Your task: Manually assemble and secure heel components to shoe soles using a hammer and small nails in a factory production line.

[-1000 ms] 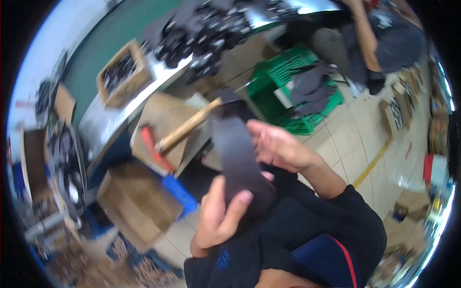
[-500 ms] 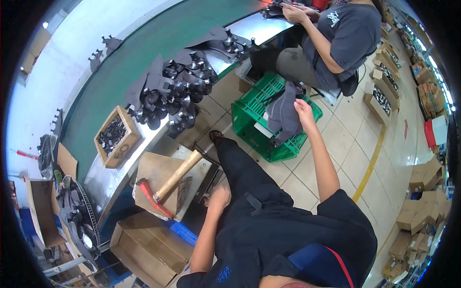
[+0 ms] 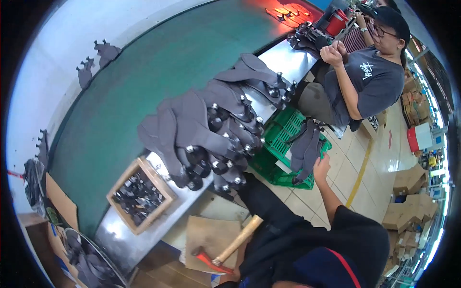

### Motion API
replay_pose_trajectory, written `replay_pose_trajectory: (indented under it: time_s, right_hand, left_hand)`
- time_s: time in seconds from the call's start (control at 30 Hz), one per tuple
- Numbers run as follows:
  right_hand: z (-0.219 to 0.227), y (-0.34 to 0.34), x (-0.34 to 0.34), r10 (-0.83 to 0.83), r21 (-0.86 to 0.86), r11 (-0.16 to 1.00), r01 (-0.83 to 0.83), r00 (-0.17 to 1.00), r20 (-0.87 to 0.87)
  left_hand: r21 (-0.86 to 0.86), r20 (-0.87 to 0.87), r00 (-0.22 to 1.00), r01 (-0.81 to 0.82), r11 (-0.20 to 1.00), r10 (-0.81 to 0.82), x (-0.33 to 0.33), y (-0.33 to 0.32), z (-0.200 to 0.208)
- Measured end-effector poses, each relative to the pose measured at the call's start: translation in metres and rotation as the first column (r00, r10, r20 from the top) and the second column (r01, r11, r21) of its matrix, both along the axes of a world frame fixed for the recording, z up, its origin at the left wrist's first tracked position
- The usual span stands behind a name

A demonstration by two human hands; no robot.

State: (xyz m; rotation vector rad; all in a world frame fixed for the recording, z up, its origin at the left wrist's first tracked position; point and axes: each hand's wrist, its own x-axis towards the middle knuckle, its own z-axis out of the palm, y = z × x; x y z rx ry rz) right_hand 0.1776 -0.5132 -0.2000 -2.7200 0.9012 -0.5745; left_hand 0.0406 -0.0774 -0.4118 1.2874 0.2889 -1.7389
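Observation:
My right hand (image 3: 322, 167) is closed at the edge of a dark grey padded piece (image 3: 305, 153), its fingers partly hidden. This long, curved piece is over the green plastic crate (image 3: 274, 178), between me and a co-worker. My left hand (image 3: 234, 275) shows only in part at the lower edge, by the hammer; its fingers are hidden. The hammer (image 3: 237, 244), with a red head and wooden handle, lies on a brown board (image 3: 201, 234). Ahead of me, a heap of similar grey pieces (image 3: 187, 120) with shiny black fittings lies along the bench edge.
A wooden box (image 3: 168, 197) of small black parts stands on the metal bench edge (image 3: 115, 235). Behind it runs a green belt surface (image 3: 110, 129). A seated co-worker (image 3: 370, 81) is at the far right. Cardboard boxes (image 3: 408, 211) stack along the right.
The view has swung, bringing the heap and the co-worker's upper body further into sight. My right hand stays by the padded piece at the crate; my left hand is now mostly out of sight.

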Motion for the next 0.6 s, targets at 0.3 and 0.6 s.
replay_pose_trajectory:
  time_s: [0.3, 0.6]
  right_hand:
    - [-0.06, -0.008, -0.148, 0.456, 0.452, 0.887, -0.094, 0.333, -0.825]
    - [-0.134, 0.024, -0.161, 0.876, 0.822, 0.472, -0.317, 0.069, -0.477]
  left_hand:
    - [-0.164, 0.273, 0.959, 0.129, 0.978, -0.081, 0.184, -0.011, 0.047]
    - [-0.068, 0.354, 0.93, 0.129, 0.989, -0.097, 0.118, 0.008, 0.075]
